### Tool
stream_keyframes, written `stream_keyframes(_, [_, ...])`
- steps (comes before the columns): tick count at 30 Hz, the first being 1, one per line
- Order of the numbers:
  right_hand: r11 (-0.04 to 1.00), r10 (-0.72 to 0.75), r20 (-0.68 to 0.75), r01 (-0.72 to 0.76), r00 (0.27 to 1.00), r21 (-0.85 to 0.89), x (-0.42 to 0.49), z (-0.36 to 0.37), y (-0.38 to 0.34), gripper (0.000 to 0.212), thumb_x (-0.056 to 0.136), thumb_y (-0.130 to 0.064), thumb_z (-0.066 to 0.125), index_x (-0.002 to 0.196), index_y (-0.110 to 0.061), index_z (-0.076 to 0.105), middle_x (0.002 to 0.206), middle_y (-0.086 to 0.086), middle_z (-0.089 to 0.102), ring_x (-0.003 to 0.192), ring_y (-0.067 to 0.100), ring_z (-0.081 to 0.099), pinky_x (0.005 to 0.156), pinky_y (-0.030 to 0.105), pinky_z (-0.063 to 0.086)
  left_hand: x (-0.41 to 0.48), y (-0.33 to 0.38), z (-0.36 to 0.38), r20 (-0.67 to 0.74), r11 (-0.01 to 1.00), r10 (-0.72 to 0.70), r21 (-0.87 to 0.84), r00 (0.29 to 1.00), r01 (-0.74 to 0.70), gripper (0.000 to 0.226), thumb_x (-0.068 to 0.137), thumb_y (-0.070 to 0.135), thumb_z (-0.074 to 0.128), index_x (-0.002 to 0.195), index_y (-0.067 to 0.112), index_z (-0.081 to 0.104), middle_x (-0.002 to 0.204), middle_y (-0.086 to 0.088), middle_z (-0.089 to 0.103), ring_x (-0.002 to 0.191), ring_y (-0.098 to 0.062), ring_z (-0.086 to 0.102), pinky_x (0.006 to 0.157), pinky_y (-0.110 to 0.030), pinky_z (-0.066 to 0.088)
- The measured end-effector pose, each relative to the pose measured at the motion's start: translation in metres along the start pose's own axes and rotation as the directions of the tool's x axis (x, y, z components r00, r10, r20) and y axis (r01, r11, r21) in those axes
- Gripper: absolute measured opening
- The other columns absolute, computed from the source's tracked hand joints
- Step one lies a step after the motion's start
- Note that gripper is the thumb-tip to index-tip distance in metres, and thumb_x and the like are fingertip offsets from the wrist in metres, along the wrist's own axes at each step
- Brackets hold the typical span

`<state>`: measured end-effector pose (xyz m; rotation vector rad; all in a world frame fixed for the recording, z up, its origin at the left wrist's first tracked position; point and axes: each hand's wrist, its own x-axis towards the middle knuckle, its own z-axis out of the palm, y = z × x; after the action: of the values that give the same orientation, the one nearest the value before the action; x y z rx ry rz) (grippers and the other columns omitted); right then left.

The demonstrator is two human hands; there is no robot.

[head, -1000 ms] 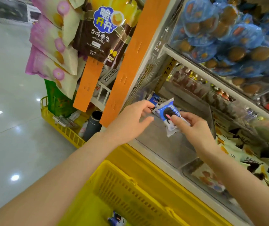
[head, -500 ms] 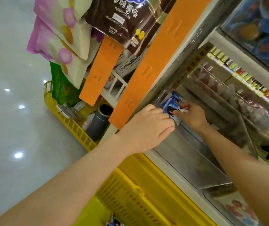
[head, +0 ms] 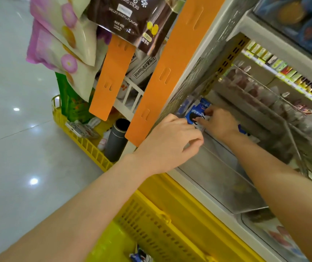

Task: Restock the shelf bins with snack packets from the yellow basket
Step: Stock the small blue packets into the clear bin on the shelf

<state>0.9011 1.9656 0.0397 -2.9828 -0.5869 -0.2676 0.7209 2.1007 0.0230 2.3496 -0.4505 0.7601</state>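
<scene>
The shelf unit [head: 225, 59] fills the right of the frame, and a clear bin [head: 217, 178] lies on it at centre right. The yellow basket [head: 151, 224] sits below the bin at bottom centre, with 1 loose packet [head: 140, 257] lying in it. 2 orange strips [head: 111, 80] hang at top centre, with snack bags [head: 60, 40] at upper left. The left hand [head: 172, 142] reaches to the bin's far corner, its fingers curled and their tips at the lower edge of a blue snack packet [head: 195, 115]; I cannot tell whether it grips. The right hand [head: 220, 122] pinches that packet, thumb on its face, holding it upright at mid frame.
</scene>
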Motion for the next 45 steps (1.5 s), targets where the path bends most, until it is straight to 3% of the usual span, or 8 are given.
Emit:
stream_keyframes(8, [0.935,-0.022,-0.033,0.033,0.999,0.354,-0.096,-0.042,-0.002,0.036,0.096,-0.039,0.043,0.120,-0.016,0.057,0.104,-0.004,0.063,0.095,0.010,0.061,0.078,0.023,0.045,-0.007,0.012,0.000,0.023,0.997,-0.081,0.012,0.996,0.080,0.023,0.095,0.021,0.046,0.113,0.021,0.061,0.110,0.003,0.063,0.108,-0.016,0.048,0.099,-0.023,0.018])
stream_keyframes(11, [0.964,-0.106,-0.001,0.103,0.994,0.246,-0.155,-0.055,0.002,0.035,0.094,-0.046,0.037,0.119,-0.027,0.053,0.093,-0.013,0.062,0.084,0.003,0.061,0.069,0.025,0.051,-0.015,0.022,0.003,0.016,0.994,-0.080,0.073,0.997,0.079,0.026,0.094,0.017,0.049,0.118,0.017,0.058,0.118,0.000,0.057,0.118,-0.017,0.044,0.112,-0.028,0.012])
stream_keyframes(17, [0.965,-0.246,-0.151,0.257,0.957,0.059,-0.238,-0.048,0.021,0.046,0.094,-0.028,0.049,0.137,-0.012,0.043,0.136,0.006,0.050,0.125,0.019,0.046,0.104,0.027,0.029,-0.046,0.048,0.014,0.038,0.985,-0.148,0.101,0.988,0.144,0.041,0.093,0.012,0.048,0.133,0.017,0.046,0.143,-0.002,0.040,0.138,-0.017,0.025,0.110,-0.028,0.016])
stream_keyframes(23, [0.967,-0.130,-0.245,0.177,0.961,0.182,-0.322,0.006,0.040,0.028,0.091,-0.016,0.056,0.118,-0.007,0.054,0.112,0.008,0.056,0.105,0.017,0.052,0.091,0.021,0.038,-0.122,0.076,0.061,0.227,0.985,-0.149,0.118,0.962,0.125,0.034,0.092,0.013,0.049,0.125,0.018,0.052,0.124,0.003,0.051,0.121,-0.013,0.042,0.104,-0.027,0.029])
stream_keyframes(27, [0.967,0.036,0.196,-0.083,0.980,0.241,-0.378,0.071,0.050,0.033,0.098,-0.026,0.044,0.129,-0.017,0.045,0.123,-0.002,0.048,0.116,0.013,0.047,0.095,0.018,0.035,-0.181,0.080,0.115,0.540,0.961,-0.269,0.090,0.798,0.262,0.035,0.098,0.022,0.039,0.133,0.025,0.042,0.129,0.010,0.042,0.119,-0.005,0.036,0.104,-0.020,0.026])
stream_keyframes(33, [0.924,0.214,0.677,-0.370,0.704,0.093,-0.436,0.159,0.077,0.048,0.098,-0.019,0.041,0.143,-0.014,0.024,0.147,0.006,0.028,0.133,0.023,0.030,0.108,0.029,0.029,-0.251,0.069,0.183,0.802,0.918,-0.357,0.206,0.480,0.339,0.028,0.098,0.023,0.040,0.125,0.019,0.047,0.126,0.000,0.050,0.107,-0.017,0.050,0.087,-0.029,0.042])
stream_keyframes(41, [0.837,0.334,0.740,-0.544,0.583,0.051,-0.468,0.205,0.090,0.048,0.090,-0.019,0.061,0.132,-0.019,0.037,0.135,0.003,0.041,0.121,0.020,0.043,0.096,0.030,0.042,-0.314,0.070,0.235,0.907,0.730,-0.420,0.320,0.026,0.604,0.053,0.097,0.032,0.045,0.142,0.010,0.027,0.141,-0.012,0.039,0.122,-0.026,0.047,0.096,-0.036,0.041])
stream_keyframes(45, [0.826,0.309,0.778,-0.560,0.547,0.066,-0.462,0.207,0.096,0.041,0.088,-0.019,0.063,0.126,-0.017,0.048,0.128,0.005,0.043,0.112,0.021,0.049,0.085,0.029,0.048,-0.317,0.073,0.246,0.872,0.676,-0.488,0.360,0.025,0.643,0.058,0.095,0.038,0.047,0.142,0.011,0.027,0.139,-0.012,0.043,0.119,-0.026,0.050,0.095,-0.037,0.045])
